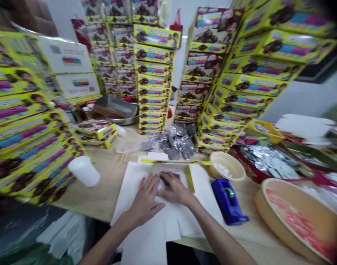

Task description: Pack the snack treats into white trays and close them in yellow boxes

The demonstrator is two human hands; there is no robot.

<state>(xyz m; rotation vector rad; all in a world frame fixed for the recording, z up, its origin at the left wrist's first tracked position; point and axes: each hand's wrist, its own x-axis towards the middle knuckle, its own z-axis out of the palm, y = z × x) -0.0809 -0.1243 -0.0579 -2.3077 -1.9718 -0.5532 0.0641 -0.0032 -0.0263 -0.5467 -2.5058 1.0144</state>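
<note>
Left hand (pixel 145 197) lies flat on the white sheet (pixel 135 187), fingers spread, holding nothing. Right hand (pixel 175 189) is half curled over a small dark packet (pixel 170 178), fingertips on it; grip or mere press, cannot tell. Packet sits near the sheet's far edge, largely hidden by the hand. It looks light and fairly stiff, probably best taken by its edges. Sheet looks thin and flexible, likely to slide on the wooden table (pixel 102 198) unless pinned. To the right, a blue tape dispenser (pixel 228 201) and cream bowl (pixel 226 166). Farther off, grey foil packets (pixel 179 145) and stacked yellow boxes (pixel 154 81).
</note>
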